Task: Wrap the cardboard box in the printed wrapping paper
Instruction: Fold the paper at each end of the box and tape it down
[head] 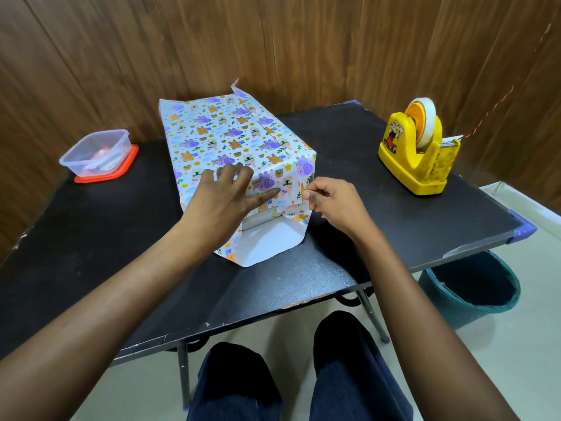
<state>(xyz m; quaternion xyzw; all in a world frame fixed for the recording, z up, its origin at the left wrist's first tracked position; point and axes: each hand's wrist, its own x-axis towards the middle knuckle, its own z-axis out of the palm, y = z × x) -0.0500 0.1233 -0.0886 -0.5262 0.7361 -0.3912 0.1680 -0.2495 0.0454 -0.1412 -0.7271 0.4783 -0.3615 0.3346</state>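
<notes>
**Small indoor room, domestic or small-office in character, arranged as a makeshift packing station.** Wood-panelled walls (pixel 303 41) meet in a corner behind a low black folding table (pixel 91 238) on thin metal legs (pixel 184 378). The floor (pixel 501 360) is pale and smooth. On the table are a yellow tape dispenser (pixel 419 153), a clear plastic container (pixel 97 153) set on an orange lid, and printed wrapping paper (pixel 218 132) folded into a box shape. A teal bucket (pixel 473 299) stands on the floor, partly under the table's right edge.

The printed wrapping paper (pixel 218 132) is smooth with a faint sheen, and the inner side of its flap is plain matt white. The black tabletop (pixel 303 284) looks matt and finely grainy. The tape dispenser (pixel 419 153) is glossy yellow plastic, grimy at one end. The food container (pixel 94 150) is clear plastic. The wall panels (pixel 334 41) show wood grain.
</notes>
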